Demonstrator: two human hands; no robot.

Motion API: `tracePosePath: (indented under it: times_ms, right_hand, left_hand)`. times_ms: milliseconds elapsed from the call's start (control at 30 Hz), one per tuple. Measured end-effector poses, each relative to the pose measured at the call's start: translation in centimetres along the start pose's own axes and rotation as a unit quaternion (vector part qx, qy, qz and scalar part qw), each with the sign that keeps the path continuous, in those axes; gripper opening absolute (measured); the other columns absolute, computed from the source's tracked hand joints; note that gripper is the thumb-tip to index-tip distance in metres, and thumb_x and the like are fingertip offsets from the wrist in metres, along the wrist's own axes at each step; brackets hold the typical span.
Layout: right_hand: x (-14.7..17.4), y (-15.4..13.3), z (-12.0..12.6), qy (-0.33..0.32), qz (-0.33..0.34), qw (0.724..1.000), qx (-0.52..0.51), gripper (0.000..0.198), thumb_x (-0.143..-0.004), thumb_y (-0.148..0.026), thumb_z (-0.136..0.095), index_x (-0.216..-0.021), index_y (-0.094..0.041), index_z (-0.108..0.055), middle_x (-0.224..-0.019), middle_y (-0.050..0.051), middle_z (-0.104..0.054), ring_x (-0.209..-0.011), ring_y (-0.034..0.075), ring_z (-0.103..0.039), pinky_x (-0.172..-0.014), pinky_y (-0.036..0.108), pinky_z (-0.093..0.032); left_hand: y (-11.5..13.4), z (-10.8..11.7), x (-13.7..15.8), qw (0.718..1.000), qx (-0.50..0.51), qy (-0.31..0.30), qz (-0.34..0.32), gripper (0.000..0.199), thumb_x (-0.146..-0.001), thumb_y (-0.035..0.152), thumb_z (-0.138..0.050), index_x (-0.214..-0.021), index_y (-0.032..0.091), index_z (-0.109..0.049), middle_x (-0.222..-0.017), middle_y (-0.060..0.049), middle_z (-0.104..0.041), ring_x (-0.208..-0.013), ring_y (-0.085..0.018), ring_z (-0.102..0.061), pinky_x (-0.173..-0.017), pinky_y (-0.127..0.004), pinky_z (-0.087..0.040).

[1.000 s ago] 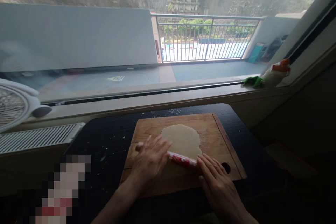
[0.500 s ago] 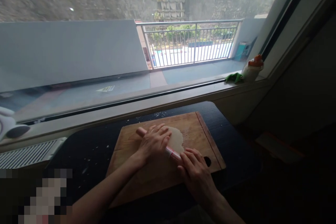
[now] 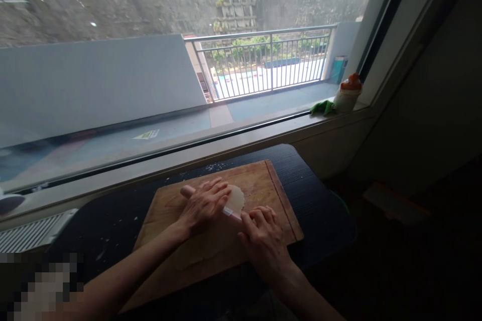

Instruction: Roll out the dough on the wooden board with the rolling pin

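A rolling pin (image 3: pixel 229 212) with a pale label lies slantwise across a sheet of dough (image 3: pixel 237 197). My left hand (image 3: pixel 206 205) rests on top of the pin, fingers stretched forward over it and partly on the dough. At the pin's near right end, my right hand (image 3: pixel 263 233) is curled over and covers the tip. Part of the dough shows beyond the pin, and a shadowed part spreads on my side of it. Under everything is a wooden cutting board (image 3: pixel 259 180).
The board lies on a black table (image 3: pixel 289 175) dusted with white flecks. Behind runs a windowsill (image 3: pixel 263 133) holding a green cloth (image 3: pixel 323 107) and an orange-topped bottle (image 3: pixel 348 94). A white slatted object (image 3: pixel 37 230) stands at left.
My view has swung a little, so the scene sits further left. The pin and both hands have rolled slightly forward, and less dough shows beyond the pin.
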State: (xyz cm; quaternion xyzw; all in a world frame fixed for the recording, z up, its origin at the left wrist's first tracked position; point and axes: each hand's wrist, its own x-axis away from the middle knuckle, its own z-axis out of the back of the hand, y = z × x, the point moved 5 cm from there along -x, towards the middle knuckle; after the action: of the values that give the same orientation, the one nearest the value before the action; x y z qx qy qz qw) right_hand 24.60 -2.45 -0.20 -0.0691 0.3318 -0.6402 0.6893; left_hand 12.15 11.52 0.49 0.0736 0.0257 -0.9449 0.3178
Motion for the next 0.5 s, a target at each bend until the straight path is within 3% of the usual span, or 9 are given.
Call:
tracePosePath:
  times_ms: [100,267,333,400,500]
  right_hand:
    - [-0.1,0.5,0.5,0.003,-0.001,1.0,0.001,0.03,-0.085,-0.031,-0.053,-0.114,-0.023,-0.053,-0.1,0.004,-0.055,-0.104,0.022,-0.044,-0.103,0.043,-0.027]
    - [-0.7,3.0,1.5,0.021,-0.034,0.998,0.045,0.021,-0.088,-0.031,-0.048,-0.105,-0.022,-0.057,-0.097,0.006,-0.055,-0.099,0.023,-0.045,-0.093,0.042,-0.034]
    - [-0.8,3.5,1.6,0.018,-0.035,0.998,0.055,0.022,-0.088,-0.031,-0.047,-0.105,-0.022,-0.058,-0.095,0.006,-0.055,-0.097,0.023,-0.046,-0.091,0.041,-0.035]
    - [-0.6,3.5,1.5,0.012,-0.032,0.998,0.057,0.026,-0.088,-0.031,-0.047,-0.11,-0.022,-0.056,-0.096,0.006,-0.055,-0.099,0.023,-0.046,-0.092,0.041,-0.035]
    - [-0.1,2.7,1.3,0.004,-0.017,0.999,0.05,0.033,-0.088,-0.03,-0.048,-0.12,-0.023,-0.051,-0.099,0.006,-0.055,-0.103,0.023,-0.044,-0.096,0.041,-0.033]
  left_hand:
    - [0.1,-0.2,-1.3,1.0,-0.004,-0.02,-0.011,0.039,-0.093,0.036,-0.03,-0.121,0.025,-0.055,-0.132,-0.002,-0.051,-0.13,-0.021,-0.035,-0.108,-0.042,-0.025]
    - [0.5,-1.5,-9.4,0.998,-0.009,-0.018,0.053,0.039,-0.092,0.039,-0.032,-0.111,0.022,-0.061,-0.12,-0.004,-0.06,-0.124,-0.022,-0.042,-0.102,-0.039,-0.033]
    - [0.7,-1.8,-10.8,0.997,-0.008,-0.011,0.07,0.039,-0.092,0.037,-0.029,-0.105,0.021,-0.063,-0.116,-0.005,-0.063,-0.12,-0.022,-0.046,-0.099,-0.04,-0.036]
    - [0.6,-1.8,-9.9,0.997,-0.005,-0.01,0.08,0.039,-0.093,0.035,-0.027,-0.106,0.022,-0.062,-0.118,-0.004,-0.061,-0.12,-0.022,-0.046,-0.098,-0.04,-0.036]
    - [0.4,-1.3,-5.7,0.999,-0.002,-0.024,0.048,0.04,-0.093,0.035,-0.027,-0.116,0.023,-0.057,-0.128,-0.002,-0.055,-0.126,-0.021,-0.039,-0.104,-0.04,-0.03]
